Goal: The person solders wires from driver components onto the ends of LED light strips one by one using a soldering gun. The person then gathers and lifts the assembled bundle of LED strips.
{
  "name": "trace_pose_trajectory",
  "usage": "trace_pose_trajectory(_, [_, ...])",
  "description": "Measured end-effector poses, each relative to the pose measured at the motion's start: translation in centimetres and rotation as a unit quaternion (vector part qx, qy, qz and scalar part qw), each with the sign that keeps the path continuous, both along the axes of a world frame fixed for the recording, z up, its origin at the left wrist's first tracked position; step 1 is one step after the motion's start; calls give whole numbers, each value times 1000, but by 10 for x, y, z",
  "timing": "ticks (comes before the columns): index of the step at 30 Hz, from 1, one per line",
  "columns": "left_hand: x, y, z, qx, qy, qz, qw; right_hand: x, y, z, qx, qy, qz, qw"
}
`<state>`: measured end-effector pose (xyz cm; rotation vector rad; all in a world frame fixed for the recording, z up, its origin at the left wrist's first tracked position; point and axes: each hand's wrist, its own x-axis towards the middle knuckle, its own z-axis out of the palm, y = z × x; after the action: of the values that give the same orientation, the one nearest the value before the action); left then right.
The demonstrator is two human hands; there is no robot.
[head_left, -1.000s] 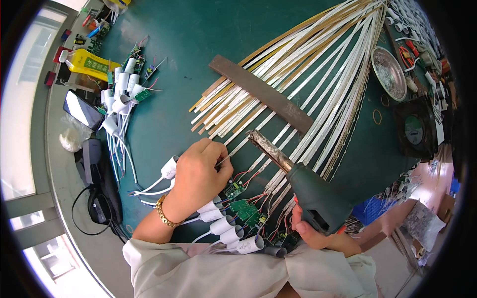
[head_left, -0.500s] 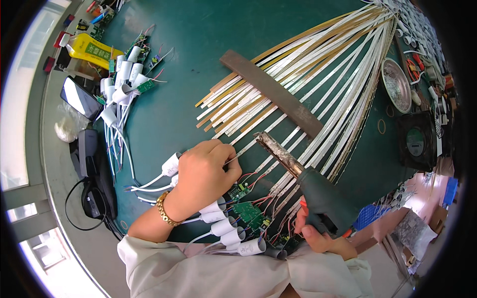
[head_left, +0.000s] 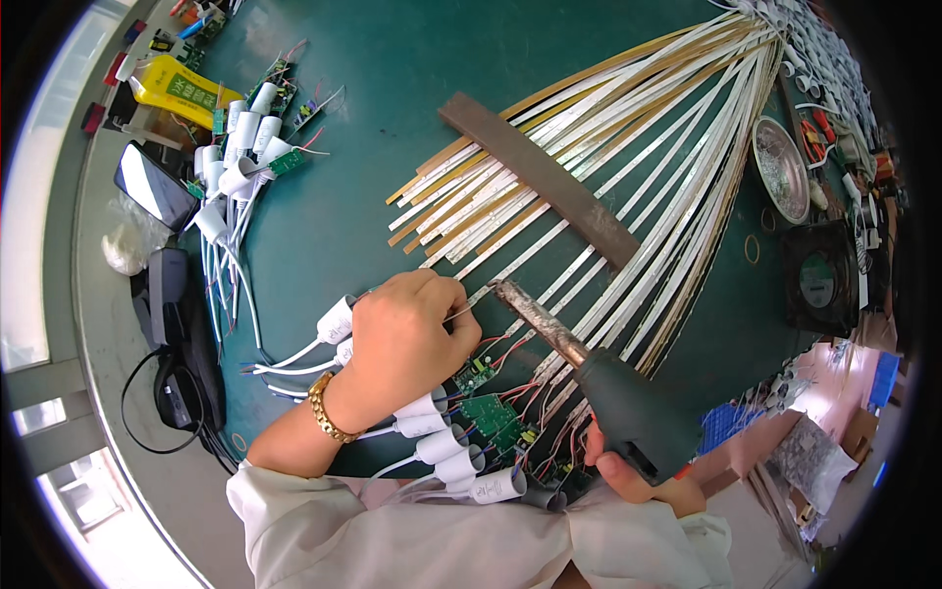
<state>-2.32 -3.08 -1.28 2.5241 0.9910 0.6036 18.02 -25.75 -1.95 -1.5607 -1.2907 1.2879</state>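
My left hand (head_left: 407, 319), with a gold-coloured bracelet at the wrist, is closed in a pinch on a thin silvery wire (head_left: 459, 313). My right hand (head_left: 628, 476) is wrapped round the handle of a soldering gun (head_left: 628, 412), dark-bodied with a long, crusted metal tip (head_left: 535, 316). That tip points left and lies close by the wire and the end of a narrow LED strip; whether they touch I cannot tell. Green circuit boards (head_left: 491, 420) with red and white leads lie between my hands. White lamp sockets (head_left: 498, 486) with cables are below my left hand.
A brown flat bar (head_left: 540, 182) lies across the fanned LED strips (head_left: 677, 211). At the left are more sockets with boards (head_left: 240, 147), a yellow bottle (head_left: 182, 88), a phone (head_left: 155, 187) and a black cord (head_left: 123, 422). On the right stand a metal dish (head_left: 782, 169) and a black fan (head_left: 819, 280).
The soldering gun has shifted slightly left and down, bringing its tip closer to the wire in my left hand. My left hand has barely moved.
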Motion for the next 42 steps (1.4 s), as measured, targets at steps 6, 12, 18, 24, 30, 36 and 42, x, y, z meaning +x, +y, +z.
trace_pose_trajectory(6, [1, 0, 1, -7, 11, 15, 1000, 0, 9, 4, -48, 88, -15, 995])
trace_pose_trajectory(12, [5, 2, 2, -11, 5, 2, 1000, 3, 24, 24, -98, 132, -27, 986])
trace_pose_trajectory(18, [3, 1, 4, -12, 8, -1, 1000, 2, 22, 11, -42, 150, -16, 988])
trace_pose_trajectory(24, [0, 0, 1, -19, 9, 5, 1000, 0, 10, 2, -52, 95, -7, 994])
trace_pose_trajectory(30, [1, 1, 0, -22, -5, 2, 1000, -1, 7, 4, -31, 121, -17, 992])
trace_pose_trajectory(36, [2, 2, 1, -17, -1, 0, 1000, -1, -3, -1, -49, 108, -9, 993])
trace_pose_trajectory(42, [0, 2, 1, -15, 9, -6, 1000, -4, 0, 0, -52, 123, -24, 991])
